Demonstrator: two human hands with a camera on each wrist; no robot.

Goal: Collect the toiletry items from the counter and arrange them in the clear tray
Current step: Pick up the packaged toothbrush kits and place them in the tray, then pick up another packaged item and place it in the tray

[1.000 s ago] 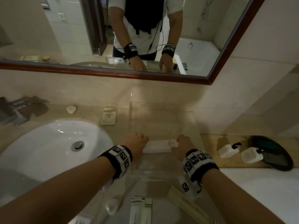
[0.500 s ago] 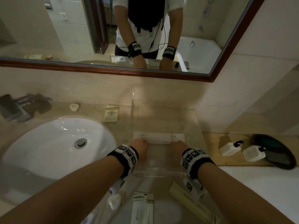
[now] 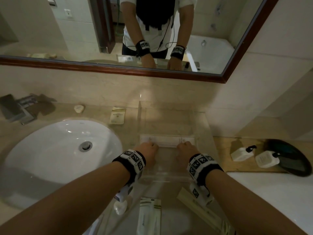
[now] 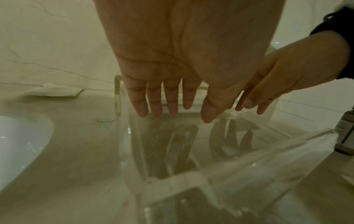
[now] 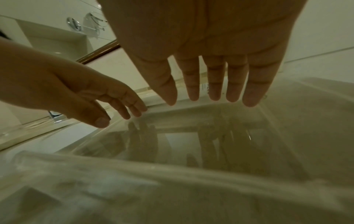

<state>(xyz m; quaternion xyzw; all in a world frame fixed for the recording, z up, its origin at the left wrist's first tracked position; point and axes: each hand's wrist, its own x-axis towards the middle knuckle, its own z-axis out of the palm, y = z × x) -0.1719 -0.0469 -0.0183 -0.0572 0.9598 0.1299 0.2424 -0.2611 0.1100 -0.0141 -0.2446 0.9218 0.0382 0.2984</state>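
Note:
The clear tray (image 3: 139, 116) stands on the counter right of the sink. A long white packet (image 3: 167, 141) lies flat across its floor. My left hand (image 3: 149, 149) is at the packet's left end and my right hand (image 3: 185, 148) at its right end. In the left wrist view the left hand (image 4: 172, 112) has straight, spread fingers pointing down at the packet's near edge. The right wrist view shows the right hand (image 5: 210, 97) the same way, with the packet (image 5: 205, 89) behind its fingertips. Neither hand grips anything.
A sachet (image 3: 117, 115) and a small white soap (image 3: 79, 108) lie behind the sink (image 3: 50, 150). Near me lie a white-green packet (image 3: 149, 216), a long box (image 3: 199, 209) and a small round item (image 3: 120, 207). Two pump bottles (image 3: 242, 152) and a dark dish (image 3: 291, 156) stand right.
One second ago both hands held the white packet over the tray. It now lies flat on the tray floor, and the fingers have let go and straightened.

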